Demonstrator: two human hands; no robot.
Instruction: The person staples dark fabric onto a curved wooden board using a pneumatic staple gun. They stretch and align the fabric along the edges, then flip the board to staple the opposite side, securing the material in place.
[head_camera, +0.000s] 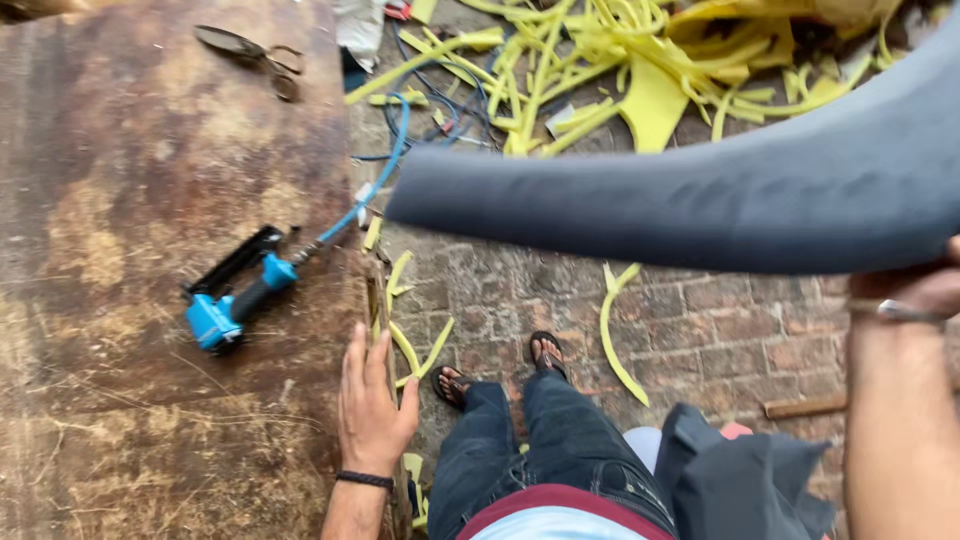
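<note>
Left hand flat, fingers spread on edge of worn brown wooden desk, near blue pneumatic staple gun; right hand gripping long grey foam roll, raised over brick floor

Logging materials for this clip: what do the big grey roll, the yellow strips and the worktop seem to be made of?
The grey roll, lifted by the right hand, looks like matte foam or rubbery padding: thick, smooth and bending softly. The yellow strips look like foam offcuts, with spongy cut edges. The worktop under the left hand seems to be worn board, perhaps plywood: brown, stained and scuffed.
</note>
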